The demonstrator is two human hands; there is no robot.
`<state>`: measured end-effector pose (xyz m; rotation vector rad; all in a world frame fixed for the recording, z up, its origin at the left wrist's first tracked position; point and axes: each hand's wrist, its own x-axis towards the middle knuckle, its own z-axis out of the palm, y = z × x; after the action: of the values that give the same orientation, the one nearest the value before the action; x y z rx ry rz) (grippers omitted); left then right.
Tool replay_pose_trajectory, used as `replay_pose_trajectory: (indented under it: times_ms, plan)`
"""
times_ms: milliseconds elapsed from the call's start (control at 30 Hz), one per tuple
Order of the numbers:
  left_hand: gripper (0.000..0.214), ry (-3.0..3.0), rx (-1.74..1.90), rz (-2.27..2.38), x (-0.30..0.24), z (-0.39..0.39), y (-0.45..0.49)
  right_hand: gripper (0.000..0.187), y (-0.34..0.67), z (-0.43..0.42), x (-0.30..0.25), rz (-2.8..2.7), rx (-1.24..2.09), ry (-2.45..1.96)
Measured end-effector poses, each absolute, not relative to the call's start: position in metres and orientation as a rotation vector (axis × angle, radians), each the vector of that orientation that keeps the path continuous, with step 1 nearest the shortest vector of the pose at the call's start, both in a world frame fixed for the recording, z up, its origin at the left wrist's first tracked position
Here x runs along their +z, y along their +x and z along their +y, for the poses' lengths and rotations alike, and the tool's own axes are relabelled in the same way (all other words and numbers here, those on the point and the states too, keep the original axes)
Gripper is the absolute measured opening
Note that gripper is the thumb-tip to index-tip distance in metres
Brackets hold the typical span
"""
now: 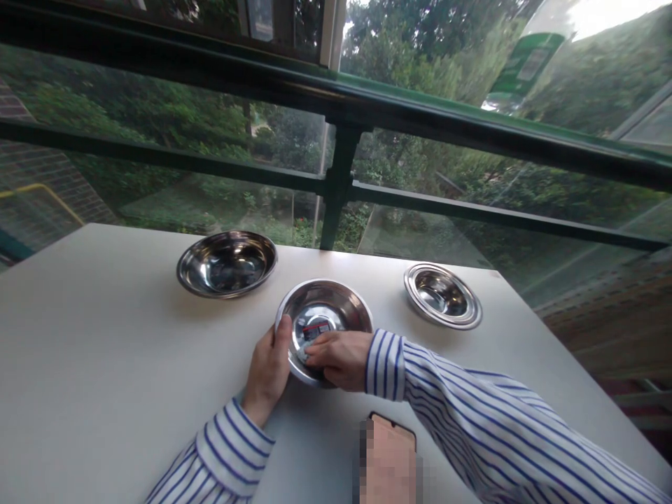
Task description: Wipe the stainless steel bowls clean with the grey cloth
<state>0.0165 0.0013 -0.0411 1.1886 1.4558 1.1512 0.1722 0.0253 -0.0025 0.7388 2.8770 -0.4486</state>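
Striped sleeve (456, 399), right fingers (321, 352) inside metal bowl (346, 308), left fingers (283, 333) at rim (324, 281)

Soft daylight thru glass (220, 129); sky (624, 17) blown out, top R; edges warped; phone (391, 465) mostly pixelated.

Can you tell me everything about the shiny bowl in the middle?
The round bowl looks like shiny, silvery metal, with a smooth rim. Inside is a dark label with a red strip, too small to read. Its open side faces up; whether it rests on the white table is hard to tell. The left hand has its grip on the left edge; the right hand reaches inside.
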Motion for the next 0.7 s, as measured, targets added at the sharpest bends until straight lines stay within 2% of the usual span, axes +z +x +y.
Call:
replay_pose_trajectory:
  times_ms: [100, 400, 700]
  plan:
    - [0.053, 1.216, 1.15, 1.487, -0.038, 0.001, 0.016, 0.018, 0.158, 0.03, -0.005, 2.94, -0.398, 0.806]
    - [0.058, 1.167, 1.134, 1.439, -0.042, 0.001, 0.015, 0.036, 0.162, 0.055, -0.018, 2.851, -0.223, 1.208]
    - [0.056, 1.165, 1.138, 1.432, -0.047, 0.003, 0.013, 0.024, 0.178, 0.048, -0.008, 2.651, -0.137, 1.357]
